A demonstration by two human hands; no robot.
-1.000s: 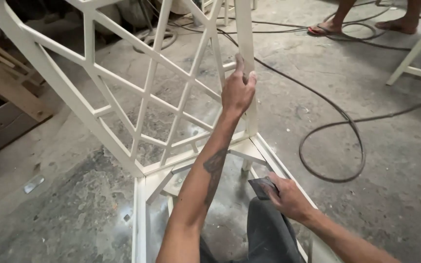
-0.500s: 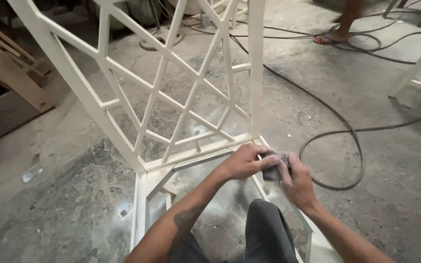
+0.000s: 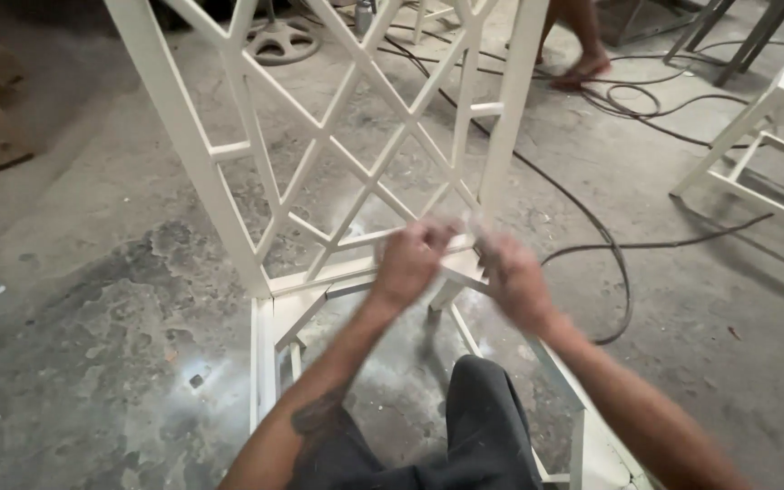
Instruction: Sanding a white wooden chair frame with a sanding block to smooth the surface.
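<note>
Head view: left hand (image 3: pixel 407 259) & right hand (image 3: pixel 512 277) blurred by chair frame (image 3: pixel 256 154) corner, grip can't tell. Risk: splinter snag, frame tipping if pushed hard.

The cream-painted wooden chair frame (image 3: pixel 319 136) stood on the concrete floor, its lattice back of crossing diagonal slats upright and its open seat frame flat, both blurred hands meeting at the back's lower right corner.

The left hand (image 3: pixel 410 259), which gripped the white lattice frame's (image 3: pixel 319 136) upright a second ago, now sits low beside the right hand (image 3: pixel 514 281) at the frame's base corner. Both are blurred, and the dark sanding pad is no longer discernible.
</note>
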